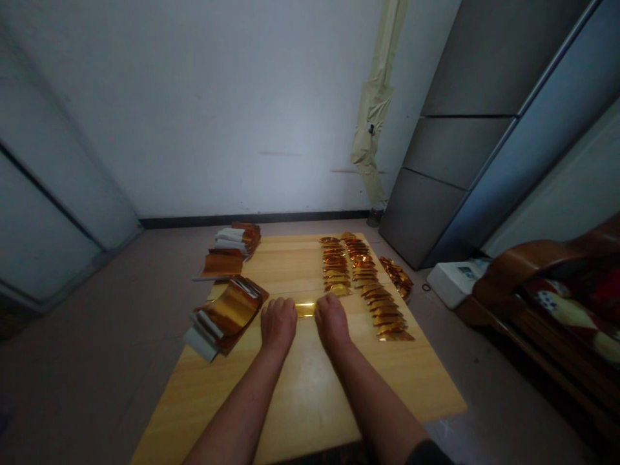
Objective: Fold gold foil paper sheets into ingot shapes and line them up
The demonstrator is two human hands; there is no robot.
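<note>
A narrow strip of folded gold foil paper (305,310) spans the gap between my two hands, low over the middle of the wooden table. My left hand (279,324) is closed on its left end, and my right hand (332,319) is closed on its right end. Fingertips of both hands are hidden beneath the knuckles. Left of my left hand lies a fanned stack of gold foil sheets (231,308) with pale undersides. Beyond my right hand, folded gold foil pieces stand in two rows, a left row (336,265) and a longer right row (382,303).
More foil sheets (237,239) lie at the table's far left corner, with one sheet (222,263) overhanging the left edge. A container heaped with gold pieces (397,278) sits on the floor right of the wooden table (300,400). A grey refrigerator (450,142) and wooden seat (527,278) stand to the right.
</note>
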